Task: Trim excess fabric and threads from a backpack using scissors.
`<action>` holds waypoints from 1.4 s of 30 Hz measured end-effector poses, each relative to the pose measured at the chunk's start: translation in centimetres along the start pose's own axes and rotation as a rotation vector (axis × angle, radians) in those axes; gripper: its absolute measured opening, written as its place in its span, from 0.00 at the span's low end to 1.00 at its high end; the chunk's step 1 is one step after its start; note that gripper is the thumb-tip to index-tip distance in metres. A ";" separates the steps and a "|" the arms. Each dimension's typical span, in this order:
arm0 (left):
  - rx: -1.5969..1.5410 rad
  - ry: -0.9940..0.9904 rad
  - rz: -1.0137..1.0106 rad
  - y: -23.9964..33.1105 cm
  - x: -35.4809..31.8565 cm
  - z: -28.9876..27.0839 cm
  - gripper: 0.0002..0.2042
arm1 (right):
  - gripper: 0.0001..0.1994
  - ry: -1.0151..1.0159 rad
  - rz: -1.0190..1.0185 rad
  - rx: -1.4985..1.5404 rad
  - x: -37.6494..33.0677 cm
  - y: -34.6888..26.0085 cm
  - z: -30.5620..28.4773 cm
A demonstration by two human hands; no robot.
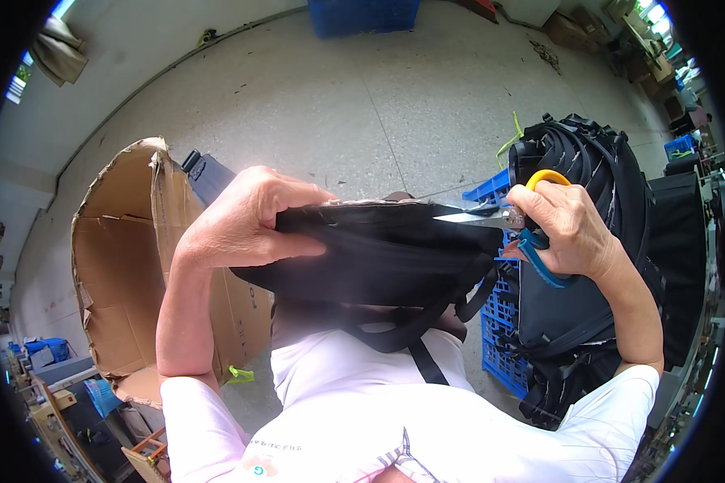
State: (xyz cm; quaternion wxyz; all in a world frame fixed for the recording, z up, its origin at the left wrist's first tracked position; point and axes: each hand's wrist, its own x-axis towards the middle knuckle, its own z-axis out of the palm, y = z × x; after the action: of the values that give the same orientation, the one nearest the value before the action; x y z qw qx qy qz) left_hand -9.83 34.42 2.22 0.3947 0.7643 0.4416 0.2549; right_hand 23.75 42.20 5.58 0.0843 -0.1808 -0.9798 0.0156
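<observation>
Two bare hands work on one black bag (379, 253) held up in front of the person's chest, in the single head view looking down. The left hand (246, 221) is clamped on the bag's upper left edge, thumb on the near side and fingers curled over the top, so the fabric is pinched between them. The right hand (568, 225) is closed through the handles of a pair of scissors (507, 217): one handle loop is yellow and sits above the knuckles, the other is blue and hangs below the palm. The grey blades point left and lie along the bag's top seam, their tips touching the fabric near the right end of that edge; whether the blades are parted or together cannot be told.

Black straps (415, 334) hang from the bag's underside down across the person's white shirt (362, 402). The bag itself rests on nothing else; both hands carry it in the air above the lap.

To the right, just behind the right hand, a tall stack of similar black bags (596, 161) sits piled on a blue plastic crate (499, 322). On the left stands a big open cardboard box (129, 266), its torn flaps tilted toward the person, with a dark flat item (209, 173) leaning at its far corner. Grey concrete floor (362, 97) spreads beyond, with another blue crate (362, 14) at its far edge.
</observation>
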 end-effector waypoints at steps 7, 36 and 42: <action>0.087 0.020 0.031 0.3 0.5 0.1 0.17 | 0.20 0.021 0.066 0.196 -0.1 0.0 -0.2; -0.634 0.753 -0.352 -8.6 -8.4 1.5 0.26 | 0.19 0.203 0.626 1.095 4.4 -1.4 5.3; -0.648 0.900 -0.160 -6.6 -6.4 -3.2 0.14 | 0.18 0.393 0.674 1.105 4.0 -4.6 3.8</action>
State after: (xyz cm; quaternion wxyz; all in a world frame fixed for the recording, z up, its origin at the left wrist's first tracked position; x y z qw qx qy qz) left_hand -18.38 31.96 -1.76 0.4002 0.3836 0.5223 0.6480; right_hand 17.84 39.34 2.75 0.3317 -0.4063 -0.6844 0.5065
